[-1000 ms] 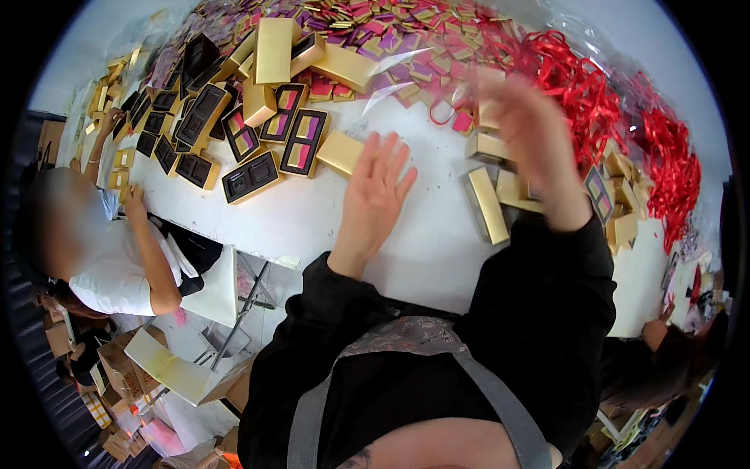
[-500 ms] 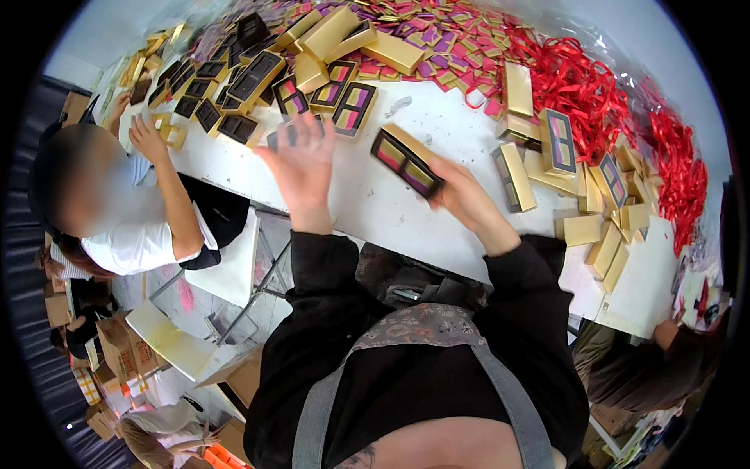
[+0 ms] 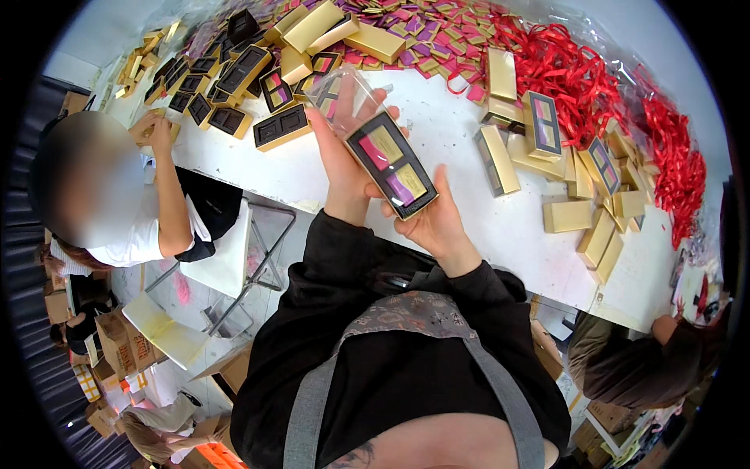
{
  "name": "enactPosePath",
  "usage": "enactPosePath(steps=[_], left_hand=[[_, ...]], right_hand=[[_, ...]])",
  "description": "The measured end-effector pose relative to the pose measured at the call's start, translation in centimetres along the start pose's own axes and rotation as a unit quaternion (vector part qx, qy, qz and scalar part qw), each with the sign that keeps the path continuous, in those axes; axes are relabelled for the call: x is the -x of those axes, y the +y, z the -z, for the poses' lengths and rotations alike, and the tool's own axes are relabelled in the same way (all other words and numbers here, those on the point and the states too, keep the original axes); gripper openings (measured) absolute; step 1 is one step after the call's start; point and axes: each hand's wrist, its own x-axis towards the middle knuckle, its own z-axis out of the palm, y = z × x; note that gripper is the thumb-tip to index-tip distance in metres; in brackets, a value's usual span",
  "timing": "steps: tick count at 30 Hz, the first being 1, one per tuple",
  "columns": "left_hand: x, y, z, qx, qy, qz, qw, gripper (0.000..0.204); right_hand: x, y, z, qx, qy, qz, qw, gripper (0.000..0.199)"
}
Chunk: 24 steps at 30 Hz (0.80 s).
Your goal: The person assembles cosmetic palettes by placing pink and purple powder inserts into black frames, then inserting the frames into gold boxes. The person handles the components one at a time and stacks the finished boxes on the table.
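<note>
Over the table's near edge, my right hand (image 3: 439,227) grips the lower end of a gold box (image 3: 394,166) with a black insert, tilted so its top faces me. Two small squares lie in the insert, one pink and gold, the other purple and gold. My left hand (image 3: 344,168) is at the box's left side, its fingers closed around a clear plastic lid (image 3: 341,100) that stands up past the box's upper end. Just left of my left hand, a gold box with an unfilled black insert (image 3: 281,127) rests on the table.
Several gold boxes with black inserts (image 3: 229,119) crowd the left. Pink and purple squares (image 3: 437,39) spread along the back, with red ribbons (image 3: 562,78) to their right. Closed gold boxes (image 3: 568,216) pile at the right. A co-worker (image 3: 148,195) sits at the left, hands on a gold piece.
My left hand, spread and raised before, now holds the clear lid beside the box. My right hand has brought the box left and turned its top toward me. The co-worker's hands have come together.
</note>
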Motion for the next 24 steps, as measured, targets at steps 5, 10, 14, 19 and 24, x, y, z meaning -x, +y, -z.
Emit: enactPosePath(steps=[5,10,14,19,24], left_hand=[[0.1,0.8,0.4,0.162,0.004,0.078,0.984,0.074],[3.3,-2.6,-3.1,0.021,0.102,0.082,0.991,0.07],[3.6,-2.5,-4.0,-0.086,0.152,0.143,0.974,0.064],[4.8,-7.4,-2.9,-0.405,0.196,-0.207,0.869,0.051],[5.1,-3.2,-2.2,-0.772,-0.109,-0.157,0.606,0.079]], right_hand=[[1.6,-1.3,-1.9,0.646,0.082,0.237,0.721,0.058],[0.6,-2.4,-2.6,0.723,0.138,0.41,0.539,0.063],[1.3,-4.4,-2.9,0.77,0.067,0.408,0.486,0.052],[-0.1,-4.5,-2.6,0.58,0.215,0.396,0.679,0.033],[-0.4,-4.9,-1.5,0.637,0.267,0.292,0.661,0.022]])
